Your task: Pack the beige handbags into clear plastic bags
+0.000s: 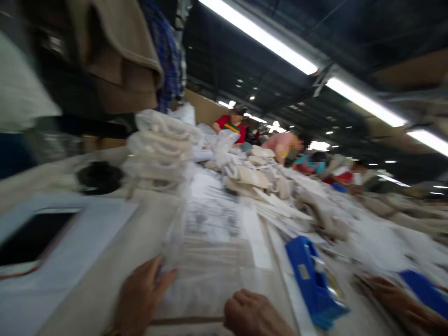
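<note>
My left hand rests at the bottom of the view, thumb and fingers pinching the edge of a clear plastic bag that holds folded pale cloth. My right hand is curled into a fist on the bag's near edge, and a thin dark strip runs between the two hands. What the right fist holds is blurred. The bag lies flat on a beige work table.
A blue tape dispenser stands right of the bag. A phone lies on a white sheet at left. A stack of bagged cloth stands behind. Piles of cloth cover the long table, where other people work. Another person's hand is at right.
</note>
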### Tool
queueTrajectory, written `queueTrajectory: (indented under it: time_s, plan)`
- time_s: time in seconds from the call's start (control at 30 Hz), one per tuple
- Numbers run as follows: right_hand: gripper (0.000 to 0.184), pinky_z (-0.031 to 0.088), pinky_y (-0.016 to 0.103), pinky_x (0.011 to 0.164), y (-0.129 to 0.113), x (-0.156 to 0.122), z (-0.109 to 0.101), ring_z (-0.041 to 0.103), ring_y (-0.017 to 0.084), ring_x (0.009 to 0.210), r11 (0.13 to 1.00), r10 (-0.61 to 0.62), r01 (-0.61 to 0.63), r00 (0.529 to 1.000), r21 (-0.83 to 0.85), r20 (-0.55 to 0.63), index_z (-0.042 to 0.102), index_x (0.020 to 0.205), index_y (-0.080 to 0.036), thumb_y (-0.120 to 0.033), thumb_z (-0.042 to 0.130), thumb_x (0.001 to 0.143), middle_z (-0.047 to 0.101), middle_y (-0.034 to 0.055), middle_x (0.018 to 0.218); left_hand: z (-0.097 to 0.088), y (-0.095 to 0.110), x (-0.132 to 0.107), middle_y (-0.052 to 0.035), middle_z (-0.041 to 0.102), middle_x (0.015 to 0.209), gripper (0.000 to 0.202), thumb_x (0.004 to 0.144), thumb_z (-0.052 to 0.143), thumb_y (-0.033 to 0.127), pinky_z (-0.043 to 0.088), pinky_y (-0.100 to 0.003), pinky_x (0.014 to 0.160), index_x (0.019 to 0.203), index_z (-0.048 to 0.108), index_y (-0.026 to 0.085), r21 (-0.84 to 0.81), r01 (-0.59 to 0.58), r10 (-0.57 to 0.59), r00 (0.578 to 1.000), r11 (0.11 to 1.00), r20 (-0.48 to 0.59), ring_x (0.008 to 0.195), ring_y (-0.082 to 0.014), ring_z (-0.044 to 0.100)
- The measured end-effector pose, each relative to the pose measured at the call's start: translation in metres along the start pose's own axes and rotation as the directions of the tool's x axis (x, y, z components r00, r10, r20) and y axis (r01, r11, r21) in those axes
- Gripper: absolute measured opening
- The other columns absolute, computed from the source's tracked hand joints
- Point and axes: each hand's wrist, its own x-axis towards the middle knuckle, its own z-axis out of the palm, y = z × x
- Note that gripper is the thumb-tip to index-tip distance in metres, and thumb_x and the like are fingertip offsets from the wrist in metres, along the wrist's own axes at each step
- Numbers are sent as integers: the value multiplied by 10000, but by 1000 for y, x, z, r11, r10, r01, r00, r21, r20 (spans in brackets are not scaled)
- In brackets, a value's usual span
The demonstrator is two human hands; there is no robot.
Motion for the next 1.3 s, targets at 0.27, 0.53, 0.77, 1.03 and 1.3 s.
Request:
queueTrajectory:
  time_s: [0.27, 0.53, 0.77, 1.03, 1.3]
  plan:
    - [124, 325, 214, 515, -6, 42, -48, 583, 114, 618, 961, -218, 212, 976, 179, 15, 541, 726, -185, -84, 535, 797, 645, 3, 756, -25, -1, -5, -99, 607, 1100, 317, 853, 486, 308, 458, -420, 856, 1126, 518, 150, 217, 141, -179, 969, 966, 168, 1016, -245, 549]
    - [134, 329, 259, 612, -16, 113, -59, 619, 171, 765, 977, -183, 172, 979, 125, 87, 571, 805, -170, -146, 446, 848, 656, 41, 804, -24, -2, -8, -96, 602, 1061, 304, 920, 366, 340, 444, -426, 832, 1109, 498, 143, 217, 108, -141, 979, 970, 145, 982, -244, 541]
    - [165, 315, 280, 564, -24, 128, -54, 649, 237, 752, 996, -17, 11, 998, 86, 60, 619, 709, -184, -164, 465, 764, 687, 74, 741, -19, -3, -11, -99, 596, 1027, 311, 936, 314, 343, 433, -423, 805, 1098, 483, 139, 234, 86, -114, 987, 968, 109, 951, -248, 537]
    - [429, 362, 289, 526, 14, 135, -50, 627, 258, 670, 955, 262, -251, 963, 160, -56, 543, 860, -174, -475, 716, 609, 655, 45, 682, -21, -2, -10, -84, 595, 1040, 238, 904, 395, 289, 419, -429, 832, 1079, 499, 166, 191, 132, -157, 980, 973, 123, 969, -247, 527]
    - [345, 497, 368, 808, -34, 97, 42, 595, 253, 1006, 931, -362, 221, 466, -290, -807, 561, 1097, -71, -288, 420, 868, 639, 117, 1109, -20, -7, -6, -123, 599, 1089, 363, 870, 328, 354, 374, -501, 912, 1075, 544, 145, 59, 243, -250, 952, 968, 177, 1042, -279, 507]
